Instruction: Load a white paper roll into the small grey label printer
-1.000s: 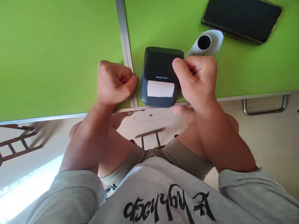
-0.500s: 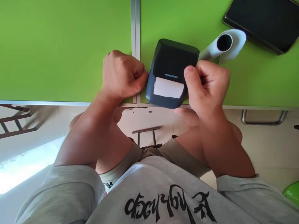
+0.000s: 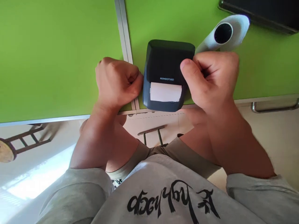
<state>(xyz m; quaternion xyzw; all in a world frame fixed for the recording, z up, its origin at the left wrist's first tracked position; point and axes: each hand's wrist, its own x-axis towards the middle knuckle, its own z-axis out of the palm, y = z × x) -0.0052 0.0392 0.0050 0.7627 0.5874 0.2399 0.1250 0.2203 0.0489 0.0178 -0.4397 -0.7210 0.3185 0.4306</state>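
Observation:
A dark blue label printer (image 3: 163, 65) with a white paper strip (image 3: 165, 92) at its slot sits at the near edge of the green table (image 3: 58, 56). My left hand (image 3: 115, 81) is curled in a fist on the table, its knuckles against the printer's left side. My right hand (image 3: 210, 79) has its fingers curled, thumb pressed on the printer's right front corner; whether anything is in the fingers is hidden.
A white handheld fan (image 3: 221, 32) lies just behind my right hand. A dark tablet (image 3: 261, 11) lies at the far right. A metal seam (image 3: 122, 34) divides the tabletop. A wooden stool (image 3: 14, 146) stands on the floor at the left.
The view has shifted about; both hands and the printer keep the same relation. My right hand sits slightly higher along the printer's right side.

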